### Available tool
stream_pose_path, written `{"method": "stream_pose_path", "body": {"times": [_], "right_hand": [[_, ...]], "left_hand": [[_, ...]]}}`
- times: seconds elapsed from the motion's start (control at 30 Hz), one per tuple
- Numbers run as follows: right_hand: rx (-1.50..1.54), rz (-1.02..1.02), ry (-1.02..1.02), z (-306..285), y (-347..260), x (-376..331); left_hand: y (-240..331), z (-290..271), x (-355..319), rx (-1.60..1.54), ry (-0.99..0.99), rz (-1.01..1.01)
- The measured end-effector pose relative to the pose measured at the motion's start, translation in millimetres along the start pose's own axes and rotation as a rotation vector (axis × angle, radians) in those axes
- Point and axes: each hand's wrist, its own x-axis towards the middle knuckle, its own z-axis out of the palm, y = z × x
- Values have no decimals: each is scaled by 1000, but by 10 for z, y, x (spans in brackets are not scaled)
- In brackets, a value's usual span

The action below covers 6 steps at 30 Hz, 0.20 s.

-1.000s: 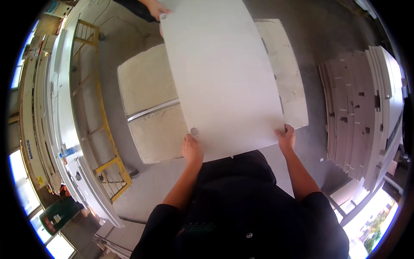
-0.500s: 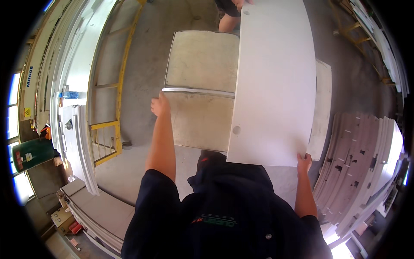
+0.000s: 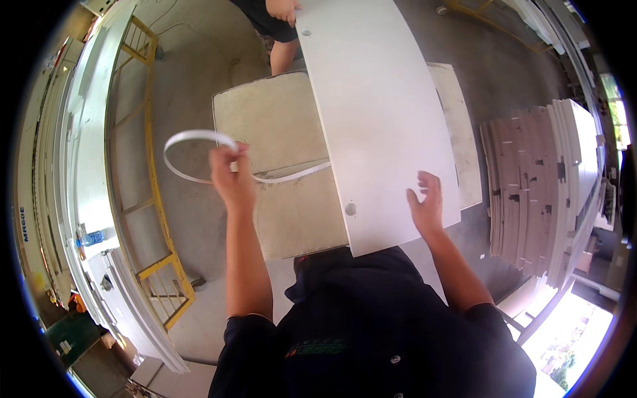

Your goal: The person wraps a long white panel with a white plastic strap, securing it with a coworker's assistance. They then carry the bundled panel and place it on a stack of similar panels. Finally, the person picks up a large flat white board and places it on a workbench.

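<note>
My left hand (image 3: pixel 232 174) is closed on a thin white strip (image 3: pixel 192 135), bent into a loop to the left of the hand. Its other end runs right across the beige worktop (image 3: pixel 265 113) to the edge of a long white panel (image 3: pixel 385 119), where it passes out of sight. My right hand (image 3: pixel 428 202) is above the near right part of the panel, fingers apart and holding nothing. A round hole (image 3: pixel 350 209) shows near the panel's near left corner. At the far end, another person's hand (image 3: pixel 284 9) is at the panel's left edge.
A yellow metal frame (image 3: pixel 159 205) with white panels stands on the left, with a blue bottle (image 3: pixel 93 237) on top. To the right is a stack of brownish and white boards (image 3: pixel 524 192). The other person's leg (image 3: pixel 283 56) is beyond the worktop.
My left hand has raised the strip's end and curled it into a loop. My right hand has let go of the panel's near edge and moved over it. The view has turned.
</note>
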Motion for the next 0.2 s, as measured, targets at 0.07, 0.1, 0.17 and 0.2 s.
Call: {"method": "stream_pose_path", "body": {"times": [0.07, 0.1, 0.17, 0.2], "right_hand": [[13, -401, -15, -103, -936, 163], [87, -554, -107, -183, -1295, 198], [-90, -849, -270, -303, -1655, 252], [-166, -935, -368, -370, -1737, 288]], "left_hand": [[557, 492, -95, 352, -500, 342], [644, 674, -188, 436, -745, 386], [602, 960, -512, 281, -850, 206], [629, 1012, -549, 389, -856, 185]]}}
